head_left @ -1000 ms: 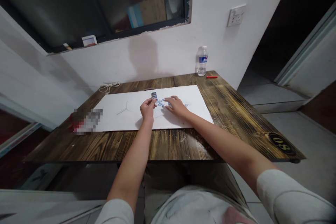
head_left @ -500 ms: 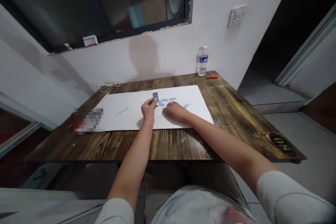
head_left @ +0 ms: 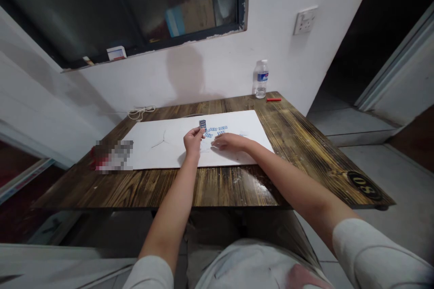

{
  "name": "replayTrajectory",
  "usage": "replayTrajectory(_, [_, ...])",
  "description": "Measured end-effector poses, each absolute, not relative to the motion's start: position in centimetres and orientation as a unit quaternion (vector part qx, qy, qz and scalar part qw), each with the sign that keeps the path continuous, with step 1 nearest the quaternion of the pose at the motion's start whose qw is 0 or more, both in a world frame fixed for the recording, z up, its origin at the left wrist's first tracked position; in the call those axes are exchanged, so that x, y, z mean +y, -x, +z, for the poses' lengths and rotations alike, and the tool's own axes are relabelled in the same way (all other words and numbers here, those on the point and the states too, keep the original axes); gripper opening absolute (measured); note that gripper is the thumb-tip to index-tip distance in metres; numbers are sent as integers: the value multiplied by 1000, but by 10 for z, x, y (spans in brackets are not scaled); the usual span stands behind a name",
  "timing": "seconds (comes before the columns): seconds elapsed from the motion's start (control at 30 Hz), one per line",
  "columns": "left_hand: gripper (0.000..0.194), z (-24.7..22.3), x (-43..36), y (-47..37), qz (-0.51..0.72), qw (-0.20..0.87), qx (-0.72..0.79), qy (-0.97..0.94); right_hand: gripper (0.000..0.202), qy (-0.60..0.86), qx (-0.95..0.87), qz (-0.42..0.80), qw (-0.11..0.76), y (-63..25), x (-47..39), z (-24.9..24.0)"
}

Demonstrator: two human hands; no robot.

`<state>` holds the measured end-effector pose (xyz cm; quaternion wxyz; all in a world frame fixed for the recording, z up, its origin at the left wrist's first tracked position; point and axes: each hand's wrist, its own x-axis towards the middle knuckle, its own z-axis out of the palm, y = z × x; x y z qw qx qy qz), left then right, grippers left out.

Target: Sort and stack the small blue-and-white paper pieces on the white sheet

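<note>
My left hand (head_left: 193, 140) is closed, pinching a small dark blue rectangular piece with pale stripes (head_left: 202, 124) upright between thumb and fingers. What exactly it is cannot be made out. Palm down, my right hand (head_left: 228, 142) hovers low over or rests on the white board (head_left: 183, 156), fingers stretched out and nothing visible in them. Just beyond its fingertips lie several flat blue-striped pieces (head_left: 213, 129), arranged in a loose cluster. Part of that cluster is hidden behind both hands. Thin dark lines (head_left: 163, 140) mark the board's left half.
The board lies on a dark wooden table (head_left: 230, 185). At the back right stand a plastic bottle (head_left: 261, 80) and a red pen-like stick (head_left: 274, 99). A white cord (head_left: 141, 111) lies at the back left, a blurred-out item (head_left: 115, 156) at the left edge.
My left hand has shifted slightly right with the striped piece. My right hand has lifted a little and its fingers have straightened, uncovering another blue-striped piece behind it.
</note>
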<state>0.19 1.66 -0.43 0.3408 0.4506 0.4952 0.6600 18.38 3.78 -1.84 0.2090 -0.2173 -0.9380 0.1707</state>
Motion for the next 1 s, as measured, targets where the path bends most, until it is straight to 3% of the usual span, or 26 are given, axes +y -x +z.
replayTrajectory(0.17, [29, -2, 14, -5, 659, 345, 495, -450, 39, 229, -943, 183, 159, -194, 38, -11])
replayTrajectory(0.67, [30, -1, 11, -7, 642, 336, 507, -468, 32, 262, -923, 240, 147, -197, 35, 0])
replayTrajectory(1.0, [27, -3, 14, -6, 631, 328, 508, -486, 37, 278, -949, 123, 84, -180, 20, 9])
